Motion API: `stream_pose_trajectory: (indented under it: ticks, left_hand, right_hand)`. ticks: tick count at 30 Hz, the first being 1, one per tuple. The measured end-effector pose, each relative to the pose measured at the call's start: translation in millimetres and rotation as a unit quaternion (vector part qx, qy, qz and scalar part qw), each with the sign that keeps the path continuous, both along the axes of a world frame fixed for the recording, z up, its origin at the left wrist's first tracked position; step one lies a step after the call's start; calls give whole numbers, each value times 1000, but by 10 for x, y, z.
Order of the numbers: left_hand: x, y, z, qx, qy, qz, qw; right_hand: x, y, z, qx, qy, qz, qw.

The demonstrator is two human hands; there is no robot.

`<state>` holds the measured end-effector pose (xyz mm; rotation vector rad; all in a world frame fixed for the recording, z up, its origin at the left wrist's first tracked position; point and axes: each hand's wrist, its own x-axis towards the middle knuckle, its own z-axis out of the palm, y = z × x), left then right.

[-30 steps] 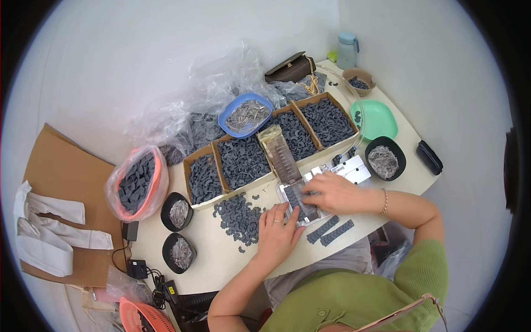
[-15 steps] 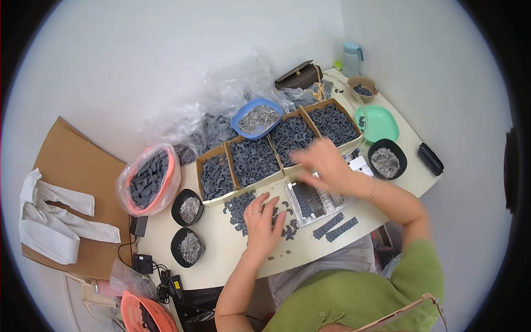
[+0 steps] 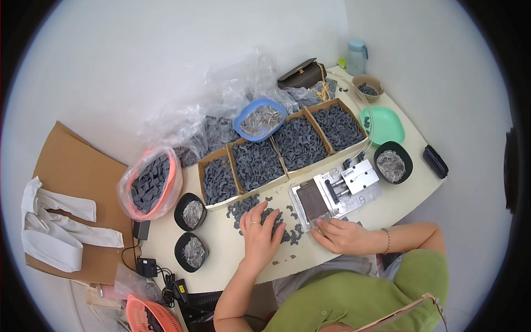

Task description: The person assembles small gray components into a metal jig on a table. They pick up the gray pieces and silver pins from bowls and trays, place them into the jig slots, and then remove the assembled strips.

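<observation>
As your right hand (image 3: 345,237) settles at the near edge of the metal fixture (image 3: 348,206), the brown panel (image 3: 313,200) lies flat in plain sight between that hand and the divided cardboard box (image 3: 310,166). Half a second earlier, the same hand was a blur above the fixture; its departure leaves the silver-white block (image 3: 360,177) uncovered. A ribbed brown piece, tilted up against the box one second ago, no longer shows there; whether it is this panel, the view does not settle. Your right fingertips gather close together at the fixture's near corner, but you cannot tell what, if anything, they pinch. Your left hand (image 3: 259,232), fingers spread and thumb apart, stays over the loose gray pieces (image 3: 239,208), scattered on the table (image 3: 225,255) just left of the fixture. For the work, the change appears to mean attention has shifted from the fixture's top to its near edge, with those pieces within easy reach.
</observation>
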<state>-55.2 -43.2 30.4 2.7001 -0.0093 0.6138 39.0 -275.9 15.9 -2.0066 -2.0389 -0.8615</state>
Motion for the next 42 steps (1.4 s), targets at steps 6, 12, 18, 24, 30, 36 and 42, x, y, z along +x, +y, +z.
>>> stream_pose_trajectory:
  ticks: [6,12,18,24,30,36,42]
  left_hand:
    - [-95,-29,-8,7,-9,-19,1000]
    - [6,-317,-175,27,-35,-95,995]
    - [280,-625,-238,193,-38,-90,976]
    - [438,-749,-132,271,81,-82,956]
    - [635,-425,177,43,92,-105,989]
    - [677,672,557,-327,-84,55,940]
    - [385,2162,869,48,-288,301,908]
  right_hand:
    - [170,-10,2,44,40,44,997]
    - [795,298,300,103,90,-48,989]
    - [1461,919,287,139,415,-111,892]
    - [1633,742,299,60,388,-95,915]
    - [2373,223,311,39,371,-248,894]
    - [2319,274,187,-108,315,-285,899]
    - [2216,184,273,-66,294,-291,908]
